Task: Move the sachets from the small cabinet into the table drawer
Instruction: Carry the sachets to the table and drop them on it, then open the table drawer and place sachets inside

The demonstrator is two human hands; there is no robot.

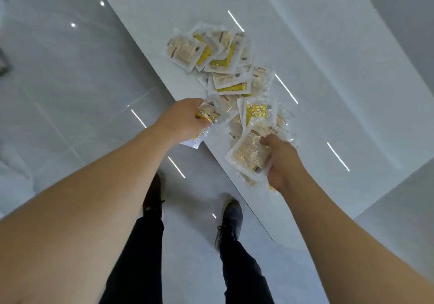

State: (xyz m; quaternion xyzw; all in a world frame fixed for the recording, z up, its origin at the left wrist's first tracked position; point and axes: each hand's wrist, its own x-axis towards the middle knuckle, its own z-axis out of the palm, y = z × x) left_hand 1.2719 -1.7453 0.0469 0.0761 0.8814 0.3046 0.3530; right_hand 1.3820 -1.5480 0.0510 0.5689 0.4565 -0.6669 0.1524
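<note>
Several clear sachets with yellow and beige contents lie in a loose pile (225,69) on a glossy white table (328,73). My left hand (185,120) grips a yellow-printed sachet (206,116) at the table's near edge, its clear end hanging past the edge. My right hand (281,160) holds a small stack of beige sachets (250,153) over the same edge, thumb on top. More sachets (256,111) lie between both hands. No cabinet or drawer is visible.
The table's edge (150,69) runs diagonally from upper left to lower right. Below it is shiny grey tiled floor (70,92) with ceiling light reflections. My legs in dark trousers and dark shoes (231,214) stand close to the table's rim.
</note>
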